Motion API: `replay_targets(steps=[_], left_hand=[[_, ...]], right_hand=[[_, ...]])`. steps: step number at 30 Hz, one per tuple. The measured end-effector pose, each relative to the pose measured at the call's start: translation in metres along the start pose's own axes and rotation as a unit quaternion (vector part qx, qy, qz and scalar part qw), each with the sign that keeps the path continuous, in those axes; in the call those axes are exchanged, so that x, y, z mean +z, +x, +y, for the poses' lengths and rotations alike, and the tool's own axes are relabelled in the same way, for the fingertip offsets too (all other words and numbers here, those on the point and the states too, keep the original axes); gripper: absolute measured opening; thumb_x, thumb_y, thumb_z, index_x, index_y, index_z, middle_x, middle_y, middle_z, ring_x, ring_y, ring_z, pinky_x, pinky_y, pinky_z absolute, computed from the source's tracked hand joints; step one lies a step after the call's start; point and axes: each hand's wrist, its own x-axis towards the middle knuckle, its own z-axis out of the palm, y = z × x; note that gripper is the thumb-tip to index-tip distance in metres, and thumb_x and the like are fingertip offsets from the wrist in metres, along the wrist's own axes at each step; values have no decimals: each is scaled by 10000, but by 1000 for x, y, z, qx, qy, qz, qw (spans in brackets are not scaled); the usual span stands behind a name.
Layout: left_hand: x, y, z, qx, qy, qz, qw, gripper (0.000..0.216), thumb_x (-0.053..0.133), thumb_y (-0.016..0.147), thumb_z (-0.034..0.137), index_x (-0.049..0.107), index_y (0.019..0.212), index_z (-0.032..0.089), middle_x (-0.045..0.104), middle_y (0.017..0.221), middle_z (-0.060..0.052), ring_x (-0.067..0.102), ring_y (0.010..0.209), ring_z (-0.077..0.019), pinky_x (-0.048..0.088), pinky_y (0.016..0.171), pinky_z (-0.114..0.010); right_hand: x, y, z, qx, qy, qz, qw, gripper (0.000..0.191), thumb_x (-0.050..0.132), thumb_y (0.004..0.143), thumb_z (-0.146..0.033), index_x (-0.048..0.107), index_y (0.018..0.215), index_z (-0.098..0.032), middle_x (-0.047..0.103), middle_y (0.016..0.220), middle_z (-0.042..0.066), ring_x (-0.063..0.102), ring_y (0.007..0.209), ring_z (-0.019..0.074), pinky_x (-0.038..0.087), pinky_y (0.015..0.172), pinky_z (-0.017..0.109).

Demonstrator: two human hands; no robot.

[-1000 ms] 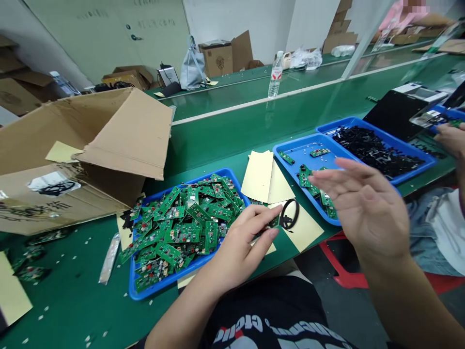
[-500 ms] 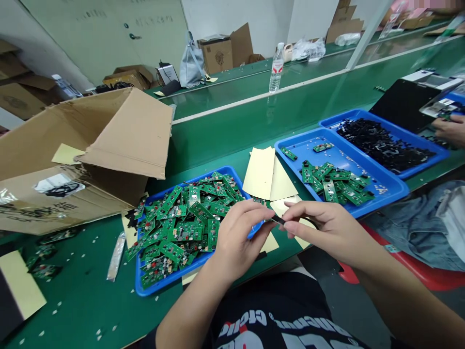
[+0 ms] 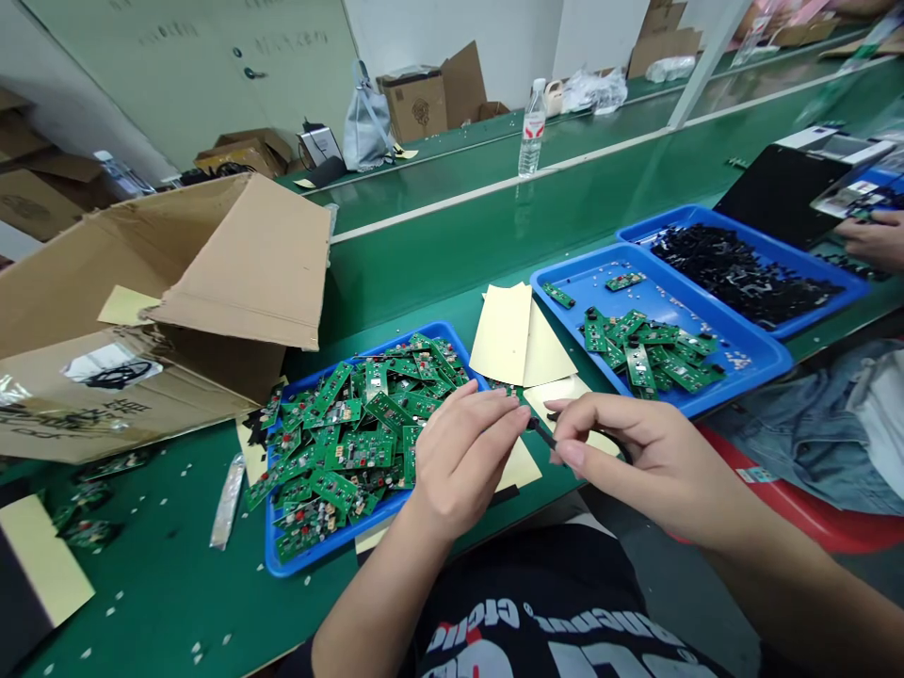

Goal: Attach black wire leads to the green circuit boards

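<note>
My right hand [image 3: 632,452] pinches a slender black piece [image 3: 542,433] between thumb and fingers. Its far end meets the fingertips of my left hand [image 3: 466,457]. The left fingers are closed together, palm turned down, and hide what they grip. Just past them shows a bit of green circuit board [image 3: 505,388]; whether it is held or lies on the table I cannot tell. A blue tray [image 3: 272,527] heaped with green circuit boards [image 3: 360,450] is left of my left hand. Beyond my right hand, another blue tray [image 3: 579,275] bears a smaller pile of boards [image 3: 653,348].
Yellow paper sheets [image 3: 500,334] lie between the trays. A large open cardboard box [image 3: 233,273] stands at the left. A third tray [image 3: 844,299] contains black parts; another person's hand [image 3: 876,240] is beside it. A water bottle [image 3: 532,132] stands on the ledge behind.
My left hand has rolled further palm-down over its fingertips. The black piece now slants more steeply, and the right fingers have curled in. The trays stay where they were.
</note>
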Motion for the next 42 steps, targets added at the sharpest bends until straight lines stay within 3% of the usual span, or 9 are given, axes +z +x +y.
replay_targets(steps=[5,10,17,20,27,36,42], left_hand=[[-4,2,0,25,11,-7,1000,151,531,896,121,632,1006,142,711,984,-98,671,963,-195,552,888,-403],[-6,5,-2,9,10,-12,1000,160,583,852,91,636,991,148,704,931,-82,661,870,-188,541,723,-321],[-5,11,-2,18,19,-26,999,120,555,855,88,626,939,136,693,855,-80,640,761,-181,474,633,-300],[-4,11,-3,16,23,-26,999,126,555,847,78,621,932,143,691,840,-76,630,735,-176,468,621,-298],[-5,10,-5,-31,-34,-19,999,187,580,824,37,623,922,190,666,866,-48,615,789,-154,506,689,-300],[-6,13,-5,-15,-98,-53,994,137,584,835,50,619,883,173,653,834,-50,603,772,-157,508,745,-354],[-5,20,-4,11,-98,-78,992,182,520,850,41,619,929,171,663,824,-50,607,768,-153,512,776,-355]], right_hand=[[5,-4,-7,-20,16,-7,1000,134,544,848,-132,574,748,-217,614,671,-27,624,674,125,513,596,186],[7,-5,-6,-32,-15,1,999,140,531,849,-134,565,744,-222,630,686,-21,620,618,126,526,586,200],[14,-9,-5,-93,-70,23,993,146,507,844,-99,529,772,-224,563,653,-39,576,617,116,532,795,287],[15,-9,-3,-105,-83,26,991,149,502,844,-92,523,769,-219,553,647,-43,559,606,108,523,803,292],[2,-5,4,-50,-118,43,991,115,544,839,-171,567,740,-227,642,696,-8,634,673,152,508,580,226],[-5,8,3,-12,-101,26,994,163,543,826,-162,598,679,-206,641,646,-11,583,585,115,479,535,193],[-6,12,6,13,-51,30,998,84,584,779,-153,628,714,-183,631,657,-6,580,615,118,471,586,208]])
